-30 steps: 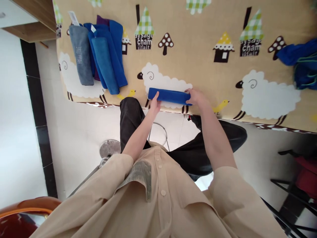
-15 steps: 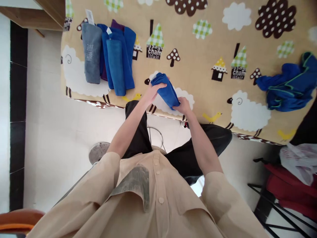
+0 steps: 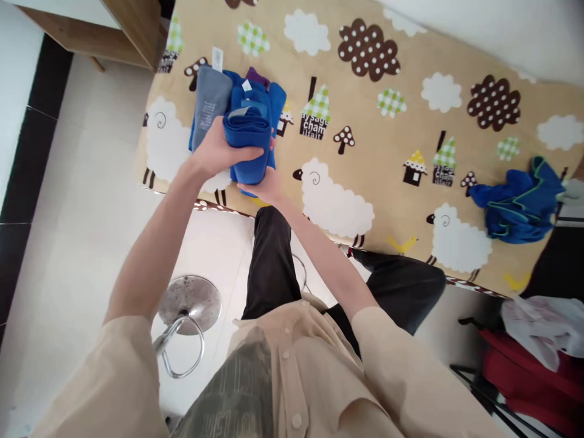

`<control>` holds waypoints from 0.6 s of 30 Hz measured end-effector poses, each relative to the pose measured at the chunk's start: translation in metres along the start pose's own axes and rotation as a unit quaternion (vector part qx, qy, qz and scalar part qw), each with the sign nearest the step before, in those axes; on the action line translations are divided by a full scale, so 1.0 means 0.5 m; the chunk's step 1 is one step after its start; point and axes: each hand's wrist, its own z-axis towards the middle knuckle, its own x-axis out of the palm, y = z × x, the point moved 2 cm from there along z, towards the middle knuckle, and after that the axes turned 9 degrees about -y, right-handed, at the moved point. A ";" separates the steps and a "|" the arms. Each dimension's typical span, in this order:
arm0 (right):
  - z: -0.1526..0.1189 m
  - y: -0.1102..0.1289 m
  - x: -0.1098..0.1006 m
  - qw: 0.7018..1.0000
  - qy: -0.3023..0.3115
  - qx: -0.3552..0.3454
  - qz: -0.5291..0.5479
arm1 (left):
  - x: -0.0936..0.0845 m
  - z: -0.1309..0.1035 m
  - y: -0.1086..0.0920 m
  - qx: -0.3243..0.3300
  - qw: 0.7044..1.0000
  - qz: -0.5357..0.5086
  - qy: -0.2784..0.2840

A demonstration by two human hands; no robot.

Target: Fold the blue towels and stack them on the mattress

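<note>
A rolled blue towel (image 3: pixel 249 137) is between my two hands, above the pile of rolled towels at the left of the table. My left hand (image 3: pixel 223 149) wraps round its upper part, the thumb across the front. At its lower end my right hand (image 3: pixel 267 185) grips the roll from the right. Just left of it lies a grey rolled towel (image 3: pixel 212 100) with a white tag. Behind it are other blue rolled towels (image 3: pixel 277 97) and a purple one (image 3: pixel 257 77), partly hidden by the held roll and my hands.
The table has a beige cloth (image 3: pixel 365 140) printed with sheep and clouds. A crumpled blue cloth with green edging (image 3: pixel 520 204) lies at its right end. A metal stool base (image 3: pixel 191 301) stands on the floor at left; a red bag (image 3: pixel 515 371) is at lower right.
Both hands have carried the rolled blue towel leftward, from the middle of the table edge to over the towel pile. The view has turned and shifted left.
</note>
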 end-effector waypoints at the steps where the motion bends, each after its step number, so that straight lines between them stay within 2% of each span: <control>1: 0.015 0.015 0.033 1.000 -0.002 -0.003 0.004 | -0.030 -0.004 -0.009 -0.001 1.000 -0.001 0.001; 4: 0.053 0.037 0.120 1.000 -0.021 0.006 0.012 | -0.091 -0.011 -0.024 0.000 0.999 -0.031 0.014; 8: 0.081 0.031 0.189 0.999 -0.035 0.037 0.010 | -0.121 -0.002 -0.005 0.006 0.997 -0.049 0.054; 12: 0.087 0.005 0.212 0.996 -0.044 0.075 -0.014 | -0.122 0.012 0.030 -0.006 0.997 -0.010 0.081; 18: 0.091 -0.030 0.227 0.994 -0.055 0.091 -0.004 | -0.111 0.019 0.071 -0.016 0.994 -0.020 0.104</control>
